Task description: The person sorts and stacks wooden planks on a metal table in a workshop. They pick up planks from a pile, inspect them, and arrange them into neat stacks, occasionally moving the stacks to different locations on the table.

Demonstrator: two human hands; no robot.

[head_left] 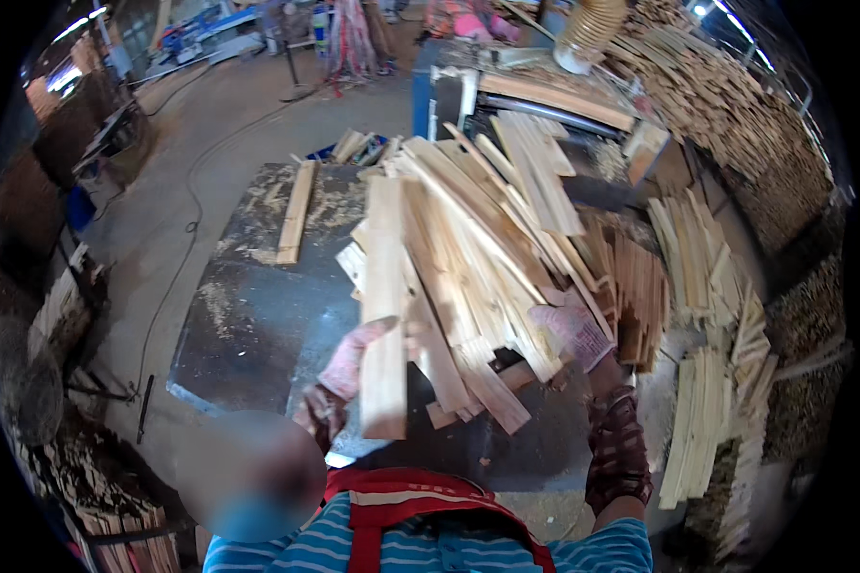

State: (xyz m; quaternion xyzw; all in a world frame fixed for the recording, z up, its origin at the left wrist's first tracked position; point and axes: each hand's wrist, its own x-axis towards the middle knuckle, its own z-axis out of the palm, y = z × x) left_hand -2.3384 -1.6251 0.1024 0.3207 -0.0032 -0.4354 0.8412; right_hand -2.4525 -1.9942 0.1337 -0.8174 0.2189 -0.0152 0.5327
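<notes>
My left hand (356,357), in a pale pinkish work glove, is closed round the near part of a flat light wooden board (384,286). The board points away from me along the left side of a loose heap of wooden boards (478,258). At the heap's right side, my gloved right hand (575,331) lies against a long narrow wooden strip; its fingers are partly hidden among the boards, so its grip is unclear. Below the heap, a few short boards (495,393) stick out toward me on the dark tabletop (258,325).
One separate board (297,212) lies at the tabletop's far left, among sawdust. Beyond the heap stands a machine (554,105) with a ribbed hose (592,33). Stacked boards (693,420) flank the right side. A cable (193,181) crosses the floor at left.
</notes>
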